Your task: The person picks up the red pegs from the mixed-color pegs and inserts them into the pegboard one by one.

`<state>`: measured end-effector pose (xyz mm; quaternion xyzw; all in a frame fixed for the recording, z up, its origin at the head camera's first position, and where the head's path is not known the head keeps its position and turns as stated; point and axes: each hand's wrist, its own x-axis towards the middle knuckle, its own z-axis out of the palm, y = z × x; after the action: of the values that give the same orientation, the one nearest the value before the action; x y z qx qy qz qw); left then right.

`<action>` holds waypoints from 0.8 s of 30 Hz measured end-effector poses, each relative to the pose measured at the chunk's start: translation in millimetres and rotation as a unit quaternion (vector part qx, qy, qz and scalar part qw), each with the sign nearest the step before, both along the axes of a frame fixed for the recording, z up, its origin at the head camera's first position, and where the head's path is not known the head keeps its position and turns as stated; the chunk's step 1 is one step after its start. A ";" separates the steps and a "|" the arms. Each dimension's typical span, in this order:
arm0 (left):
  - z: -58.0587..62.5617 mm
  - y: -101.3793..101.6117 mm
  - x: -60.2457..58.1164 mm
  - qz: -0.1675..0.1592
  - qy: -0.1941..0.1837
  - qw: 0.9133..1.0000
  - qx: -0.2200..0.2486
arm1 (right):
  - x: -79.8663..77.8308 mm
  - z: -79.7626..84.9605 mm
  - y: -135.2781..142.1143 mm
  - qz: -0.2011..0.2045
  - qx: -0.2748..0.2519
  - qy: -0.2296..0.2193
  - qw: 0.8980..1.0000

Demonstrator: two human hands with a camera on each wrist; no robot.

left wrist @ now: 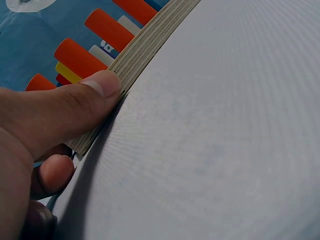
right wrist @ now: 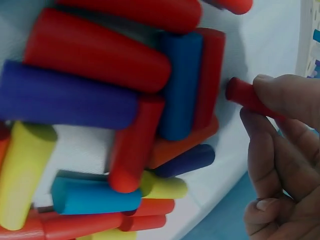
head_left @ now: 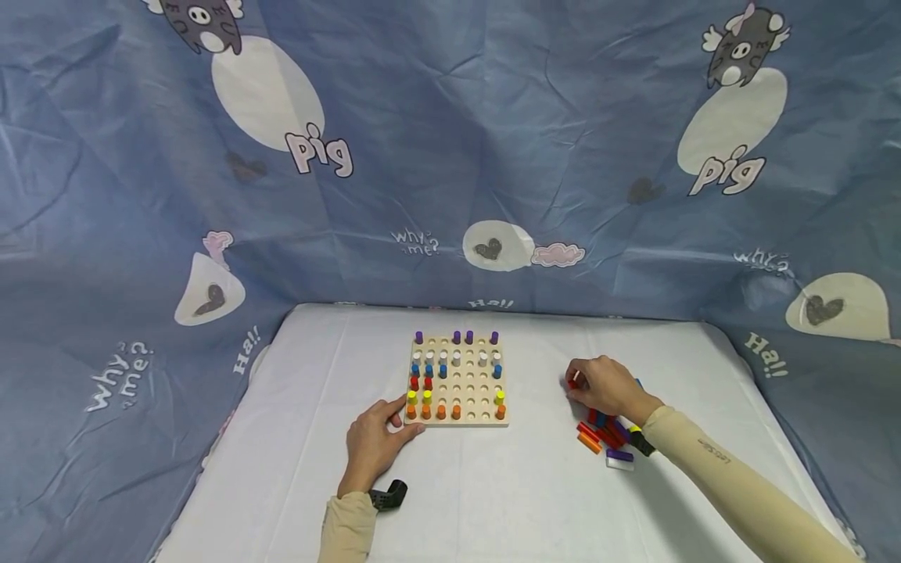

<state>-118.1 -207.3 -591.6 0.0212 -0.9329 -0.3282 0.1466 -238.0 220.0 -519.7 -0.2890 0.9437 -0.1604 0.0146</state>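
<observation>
A wooden pegboard (head_left: pixel 479 424) with rows of holes lies on the white table, partly filled with purple, white, blue, red, yellow and orange pegs. My left hand (head_left: pixel 373 444) grips its near left corner; in the left wrist view the thumb (left wrist: pixel 102 85) presses the board's layered edge (left wrist: pixel 145 50), beside upright orange pegs (left wrist: pixel 80 57). Off to the right of the board, my right hand (head_left: pixel 608 387) pinches a red peg (right wrist: pixel 250 97) between thumb and fingers. Beneath and beside that hand lies a pile of loose pegs, among them a blue peg (right wrist: pixel 181 85) and a purple peg (right wrist: pixel 65 95).
On the near side of the pile lie an orange peg (head_left: pixel 589 443) and a white peg (head_left: pixel 619 464). A black wrist-worn device (head_left: pixel 390 496) sits at the left wrist. Blue printed cloth (head_left: pixel 450 172) rises behind the table and along both sides.
</observation>
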 end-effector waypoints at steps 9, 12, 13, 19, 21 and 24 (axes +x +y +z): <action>-0.2 0.5 0.2 -0.003 0.002 1.000 -0.002 | -3.6 1.8 -7.9 0.023 -0.008 0.020 1.000; -0.6 0.5 -0.2 -0.004 0.002 1.000 -0.006 | -4.5 4.4 -10.3 0.028 -0.011 0.030 0.999; -0.6 0.6 -0.3 -0.004 0.001 1.000 -0.007 | -4.7 5.3 -11.1 0.028 -0.012 0.031 0.999; -1.1 0.8 -0.8 -0.005 0.004 1.000 -0.010 | -7.3 11.3 -16.7 0.025 -0.020 0.045 0.998; -1.4 0.7 -0.7 -0.003 0.009 1.000 -0.011 | -8.3 14.0 -19.5 0.026 -0.025 0.050 0.998; -1.2 0.3 -0.4 0.000 0.015 1.000 -0.010 | -10.6 17.5 -24.6 0.031 -0.033 0.058 0.997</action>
<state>-118.6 -207.0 -592.8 0.0151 -0.9337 -0.3195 0.1611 -248.7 195.4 -502.2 -0.3273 0.9278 -0.1734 -0.0450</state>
